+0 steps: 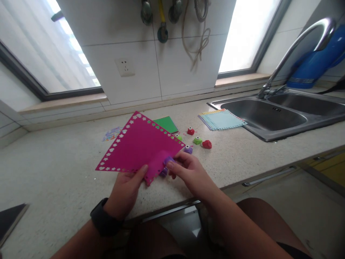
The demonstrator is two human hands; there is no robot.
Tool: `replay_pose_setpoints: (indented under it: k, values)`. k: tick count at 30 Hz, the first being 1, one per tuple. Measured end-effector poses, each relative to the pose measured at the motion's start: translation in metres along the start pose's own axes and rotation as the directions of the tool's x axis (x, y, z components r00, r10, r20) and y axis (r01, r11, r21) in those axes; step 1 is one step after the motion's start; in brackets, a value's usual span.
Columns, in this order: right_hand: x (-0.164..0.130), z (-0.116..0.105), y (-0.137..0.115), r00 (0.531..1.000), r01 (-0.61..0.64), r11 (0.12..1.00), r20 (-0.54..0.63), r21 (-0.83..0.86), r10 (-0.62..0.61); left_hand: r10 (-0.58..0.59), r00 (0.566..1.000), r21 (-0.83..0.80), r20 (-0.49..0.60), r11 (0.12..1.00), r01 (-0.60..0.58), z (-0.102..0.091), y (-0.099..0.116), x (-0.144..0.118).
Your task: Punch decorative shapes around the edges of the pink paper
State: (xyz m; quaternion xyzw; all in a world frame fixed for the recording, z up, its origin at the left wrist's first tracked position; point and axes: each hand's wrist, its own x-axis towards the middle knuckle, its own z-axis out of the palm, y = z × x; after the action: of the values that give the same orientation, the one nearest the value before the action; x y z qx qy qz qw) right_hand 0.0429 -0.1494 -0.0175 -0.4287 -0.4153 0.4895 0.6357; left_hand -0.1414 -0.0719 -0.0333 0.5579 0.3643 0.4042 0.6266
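Note:
A magenta sheet of paper, with small hearts, stars and flowers punched along its edges, is held up over the counter. My left hand pinches its lower edge, thumb on top and fingers hidden underneath. At the lower right edge, my right hand is closed around a purple craft punch, which sits on the paper's border. Just behind the sheet are another purple punch, two green punches, one of them in full view, a red punch and a red piece lying on its side.
Green paper lies partly behind the magenta sheet. A stack of punched pale sheets rests by the steel sink. Colourful paper bits lie at left. A dark flat object is at the near left edge.

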Motion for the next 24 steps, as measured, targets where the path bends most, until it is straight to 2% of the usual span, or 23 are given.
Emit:
replay_pose_setpoints:
  k: [4, 10, 15, 24]
  values:
    - [0.002, -0.002, 0.006, 0.995, -0.081, 0.993, 0.067, 0.082, 0.076, 0.004, 0.998, 0.143, 0.066, 0.990, -0.013, -0.002, 0.000, 0.001]
    - [0.002, -0.001, 0.011, 0.981, -0.184, 0.978, 0.078, 0.102, 0.177, -0.002, 0.993, 0.186, 0.117, 0.982, -0.020, -0.001, 0.003, 0.001]
    - [0.003, -0.002, 0.014, 0.975, -0.216, 0.971, 0.069, 0.103, 0.210, -0.032, 0.992, 0.206, 0.119, 0.978, 0.007, 0.001, 0.008, 0.001]
    - [0.002, 0.003, 0.014, 0.973, -0.209, 0.977, 0.108, 0.048, 0.203, -0.028, 0.989, 0.266, 0.144, 0.964, -0.012, 0.001, 0.011, -0.003]
